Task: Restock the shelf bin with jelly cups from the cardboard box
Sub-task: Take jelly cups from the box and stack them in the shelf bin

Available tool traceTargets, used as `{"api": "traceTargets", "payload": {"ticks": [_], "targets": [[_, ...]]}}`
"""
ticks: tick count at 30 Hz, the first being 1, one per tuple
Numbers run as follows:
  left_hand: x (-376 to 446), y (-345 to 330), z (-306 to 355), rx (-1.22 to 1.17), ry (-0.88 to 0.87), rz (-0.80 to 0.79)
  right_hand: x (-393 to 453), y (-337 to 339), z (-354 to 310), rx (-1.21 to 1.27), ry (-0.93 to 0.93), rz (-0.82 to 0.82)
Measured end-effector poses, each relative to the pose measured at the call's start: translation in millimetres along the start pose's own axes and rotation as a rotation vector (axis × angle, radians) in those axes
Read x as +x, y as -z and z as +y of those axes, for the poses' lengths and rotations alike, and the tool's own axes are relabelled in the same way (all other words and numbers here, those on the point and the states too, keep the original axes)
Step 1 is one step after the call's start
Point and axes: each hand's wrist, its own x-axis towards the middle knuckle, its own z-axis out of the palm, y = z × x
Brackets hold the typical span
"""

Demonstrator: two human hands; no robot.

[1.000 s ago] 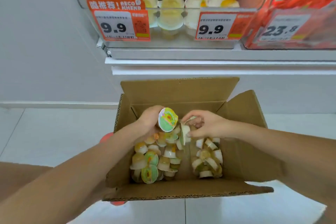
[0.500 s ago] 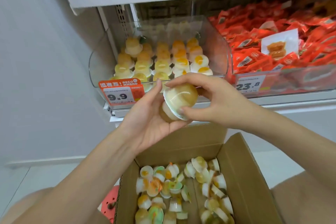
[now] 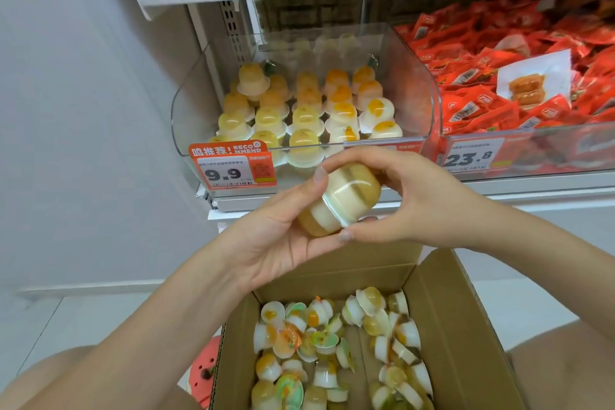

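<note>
We hold two jelly cups lid to lid between both hands, left hand cradling, right hand pinching; the shelf bin lies straight ahead above them.

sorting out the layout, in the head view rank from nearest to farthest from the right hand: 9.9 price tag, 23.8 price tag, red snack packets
From the right hand:
1. 23.8 price tag, just above right.
2. 9.9 price tag, left, past the held jelly cups.
3. red snack packets, up right in the neighbouring bin.
</note>
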Motion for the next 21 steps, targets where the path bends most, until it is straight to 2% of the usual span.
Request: {"api": "traceTargets", "payload": {"ticks": [4,7,9,11,12,13,15,18,21], "targets": [[4,9,10,0.006,0.038,-0.023,6,2,-5,0.002,-0.046,0.063],[9,21,30,0.238,0.052,0.177,25,5,-10,0.063,-0.094,0.158],[9,37,39,0.697,-0.059,0.449,53,8,-10,0.046,-0.125,0.263],[8,61,42,1.450,-0.154,0.687,93,12,-8,-0.081,-0.122,0.341],[6,70,44,1.757,-0.143,0.724,116,12,-6,-0.148,-0.113,0.362],[5,78,45,1.920,-0.119,0.722,139,12,-5,-0.201,-0.108,0.371],[4,87,46,1.935,-0.088,0.705,182,6,-2,-0.291,-0.111,0.345],[9,89,48,1.953,-0.167,0.724,230,-8,6,-0.418,-0.120,0.288],[11,89,49,1.968,-0.175,0.714,257,-17,16,-0.551,-0.110,0.209]]}}
